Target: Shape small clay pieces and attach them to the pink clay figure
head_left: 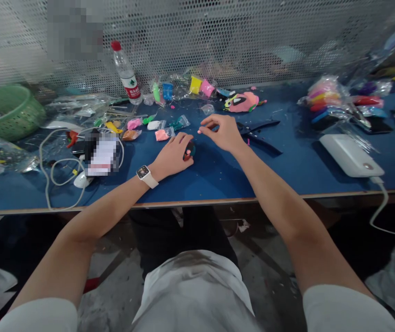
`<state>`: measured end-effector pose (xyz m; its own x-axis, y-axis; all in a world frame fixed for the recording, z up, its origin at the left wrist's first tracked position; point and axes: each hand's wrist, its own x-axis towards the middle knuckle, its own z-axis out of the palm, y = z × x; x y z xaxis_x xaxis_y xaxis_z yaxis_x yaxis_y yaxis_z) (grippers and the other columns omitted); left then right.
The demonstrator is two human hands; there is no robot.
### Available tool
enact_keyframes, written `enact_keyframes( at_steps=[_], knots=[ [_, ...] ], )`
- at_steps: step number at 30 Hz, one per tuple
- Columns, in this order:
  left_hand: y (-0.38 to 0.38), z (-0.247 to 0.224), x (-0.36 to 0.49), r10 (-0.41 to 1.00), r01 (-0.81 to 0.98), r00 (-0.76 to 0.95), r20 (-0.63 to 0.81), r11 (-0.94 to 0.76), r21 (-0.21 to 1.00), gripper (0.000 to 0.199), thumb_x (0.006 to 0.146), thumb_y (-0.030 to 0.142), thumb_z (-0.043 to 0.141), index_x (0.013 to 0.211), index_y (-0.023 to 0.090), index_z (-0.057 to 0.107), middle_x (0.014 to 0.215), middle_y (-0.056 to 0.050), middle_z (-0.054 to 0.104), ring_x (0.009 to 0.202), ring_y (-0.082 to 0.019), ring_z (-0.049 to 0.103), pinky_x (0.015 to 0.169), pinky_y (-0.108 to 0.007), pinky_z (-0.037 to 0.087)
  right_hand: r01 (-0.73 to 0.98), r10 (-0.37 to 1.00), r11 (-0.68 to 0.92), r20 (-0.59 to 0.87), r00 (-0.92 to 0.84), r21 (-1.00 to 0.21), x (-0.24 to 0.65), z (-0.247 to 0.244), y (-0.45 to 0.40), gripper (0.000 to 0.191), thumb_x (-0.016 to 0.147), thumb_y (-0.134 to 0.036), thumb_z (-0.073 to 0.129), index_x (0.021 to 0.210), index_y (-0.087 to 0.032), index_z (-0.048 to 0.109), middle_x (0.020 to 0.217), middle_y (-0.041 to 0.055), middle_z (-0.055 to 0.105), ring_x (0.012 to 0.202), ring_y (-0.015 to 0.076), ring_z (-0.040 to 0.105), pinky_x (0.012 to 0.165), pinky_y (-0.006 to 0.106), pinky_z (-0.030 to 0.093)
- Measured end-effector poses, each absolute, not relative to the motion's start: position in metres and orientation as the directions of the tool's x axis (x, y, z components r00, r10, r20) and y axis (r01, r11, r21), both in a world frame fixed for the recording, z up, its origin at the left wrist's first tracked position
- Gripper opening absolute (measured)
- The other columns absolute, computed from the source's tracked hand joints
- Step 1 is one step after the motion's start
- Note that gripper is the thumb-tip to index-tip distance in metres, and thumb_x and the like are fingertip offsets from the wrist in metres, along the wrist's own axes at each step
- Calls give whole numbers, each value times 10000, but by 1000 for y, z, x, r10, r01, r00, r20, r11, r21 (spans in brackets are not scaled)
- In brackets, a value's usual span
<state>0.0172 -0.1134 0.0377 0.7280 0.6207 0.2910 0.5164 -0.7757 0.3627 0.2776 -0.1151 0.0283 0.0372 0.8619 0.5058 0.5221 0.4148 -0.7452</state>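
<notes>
My left hand (173,157), with a white watch on the wrist, is wrapped round a small dark round object (191,150) bearing a bit of pink. To its right, my right hand (221,132) is raised over the blue table, thumb and forefinger pinched on a tiny pink piece (199,132). Small bags of coloured clay lie behind my left hand, among them a pink-orange one (162,134) and a white one (154,125). Dark pliers (261,137) rest beside my right hand. Farther back lies a pink figure with yellow and black parts (242,102).
A red-capped bottle (127,76) stands near the mesh panel. At the left are a green basket (27,110), a phone (103,154) and a looped white cable. A white power bank (351,156) and heaped coloured packets (325,101) lie at the right.
</notes>
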Motion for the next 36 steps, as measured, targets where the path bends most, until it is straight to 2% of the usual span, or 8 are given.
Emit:
enact_keyframes(
  at_steps=[6,12,17,20,23,28,32,36],
  knots=[
    [-89,50,0,653,462,692,307,-727,508,651,982,376,726,1594,220,568,1636,-175,652,1519,-363,638,1320,-562,515,388,885,423,465,17,-819,274,34,-118,602,842,-824,934,1033,-261,836,951,94,874,926,305,835,865,488,745],
    [-89,44,-1,585,436,774,241,-770,466,792,956,417,789,1673,229,512,1708,-199,579,1548,-393,612,1321,-577,505,294,913,407,380,-147,-865,264,41,-129,627,809,-816,971,1080,-262,858,990,98,879,883,293,828,732,458,743],
    [-88,37,1,638,521,753,162,-728,446,733,968,522,810,1587,202,584,1612,-208,635,1485,-405,635,1282,-594,521,281,908,415,375,-188,-865,263,39,-128,582,805,-733,1003,1087,-245,861,1013,110,880,937,313,848,805,491,759],
    [-85,39,1,633,502,755,171,-726,471,739,906,500,877,1530,203,615,1546,-188,675,1419,-397,666,1260,-592,531,274,904,421,374,-206,-865,262,40,-129,562,801,-707,1009,1089,-246,862,1031,105,889,989,318,859,856,489,761],
    [-85,44,0,608,449,768,203,-736,506,829,828,465,941,1542,208,608,1579,-180,656,1438,-404,652,1267,-595,524,256,895,433,378,-238,-864,261,44,-133,552,810,-693,1005,1097,-243,867,1039,101,896,983,307,860,822,449,750],
    [-85,52,-4,589,370,804,88,-609,702,938,793,557,984,1597,253,608,1565,-168,683,1302,-369,722,1125,-548,609,240,902,411,353,-251,-879,258,51,-139,561,794,-701,1014,1082,-242,865,1005,87,893,867,273,833,716,399,715],
    [-82,53,-6,621,290,783,32,-410,865,696,913,566,862,1503,243,684,1361,-147,773,1188,-316,765,1022,-506,645,245,906,400,341,-249,-883,258,51,-140,560,783,-705,1023,1066,-248,868,979,81,884,848,265,822,711,399,706],
    [-83,53,-5,639,272,768,-31,-283,920,575,921,426,831,1446,219,720,1224,-130,795,1154,-300,773,997,-496,653,247,906,401,344,-246,-882,258,52,-141,561,785,-706,1018,1070,-246,870,989,81,887,889,275,833,734,404,712]
  ],
)
